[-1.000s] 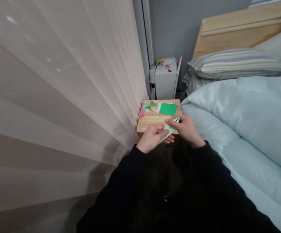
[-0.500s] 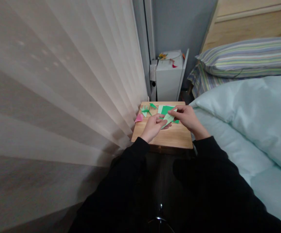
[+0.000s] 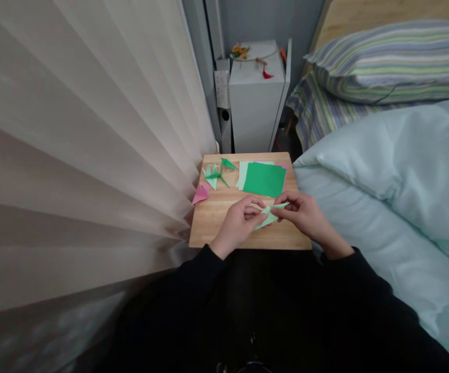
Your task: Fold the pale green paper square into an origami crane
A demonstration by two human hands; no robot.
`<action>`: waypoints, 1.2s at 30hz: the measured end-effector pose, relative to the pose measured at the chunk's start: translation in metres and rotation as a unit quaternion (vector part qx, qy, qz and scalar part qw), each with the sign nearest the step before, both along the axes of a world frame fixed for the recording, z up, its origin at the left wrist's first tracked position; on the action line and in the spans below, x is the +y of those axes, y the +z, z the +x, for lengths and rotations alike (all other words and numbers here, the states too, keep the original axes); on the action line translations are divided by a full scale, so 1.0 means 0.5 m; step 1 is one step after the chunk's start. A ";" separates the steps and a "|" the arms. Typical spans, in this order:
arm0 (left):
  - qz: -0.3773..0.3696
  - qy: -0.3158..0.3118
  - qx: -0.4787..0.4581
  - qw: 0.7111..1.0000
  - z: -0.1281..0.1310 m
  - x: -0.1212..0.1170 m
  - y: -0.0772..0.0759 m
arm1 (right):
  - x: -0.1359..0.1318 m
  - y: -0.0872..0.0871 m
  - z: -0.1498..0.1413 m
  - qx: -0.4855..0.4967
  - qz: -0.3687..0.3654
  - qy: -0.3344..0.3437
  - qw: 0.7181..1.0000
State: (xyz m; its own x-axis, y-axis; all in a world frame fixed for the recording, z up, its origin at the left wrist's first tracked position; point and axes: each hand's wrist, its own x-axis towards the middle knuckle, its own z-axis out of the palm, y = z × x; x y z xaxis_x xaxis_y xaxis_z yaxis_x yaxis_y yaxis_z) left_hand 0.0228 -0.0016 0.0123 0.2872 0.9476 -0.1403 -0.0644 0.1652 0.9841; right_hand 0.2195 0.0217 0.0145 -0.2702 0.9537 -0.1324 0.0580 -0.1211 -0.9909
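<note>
A person's left hand point(image 3: 235, 226) and right hand point(image 3: 306, 215) hold a paper point(image 3: 270, 217) that looks part-folded.
Fingers of both pinch it above the table's point(image 3: 213, 228) near half. Green shapes point(image 3: 214, 176) and a pink shape point(image 3: 201, 194), folded, sit at left; sheets point(image 3: 265, 179) lie flat beyond, unfolded.

Both hands pinch a pale green folded paper point(image 3: 270, 216) over the wooden bedside table point(image 3: 218, 223), just beside a stack of dark green paper sheets point(image 3: 264, 179).
</note>
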 end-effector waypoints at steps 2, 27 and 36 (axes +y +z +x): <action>0.002 0.003 0.025 1.000 -0.004 -0.004 0.011 | -0.006 0.006 -0.002 0.035 0.010 -0.005 0.999; -0.036 -0.057 -0.017 0.998 -0.044 0.008 0.018 | -0.007 0.031 -0.028 -0.037 0.024 0.085 0.995; -0.131 -0.035 -0.048 0.990 -0.034 -0.002 0.023 | -0.011 0.034 -0.029 -0.033 -0.009 0.040 0.999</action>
State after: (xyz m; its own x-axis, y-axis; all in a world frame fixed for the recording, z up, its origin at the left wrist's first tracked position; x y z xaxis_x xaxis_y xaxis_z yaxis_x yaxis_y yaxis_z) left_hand 0.0060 -0.0025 0.0238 0.3741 0.8601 -0.3469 -0.1345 0.4204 0.8973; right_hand 0.2049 0.0164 0.0314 -0.3351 0.9268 -0.1695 0.1327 -0.1317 -0.9824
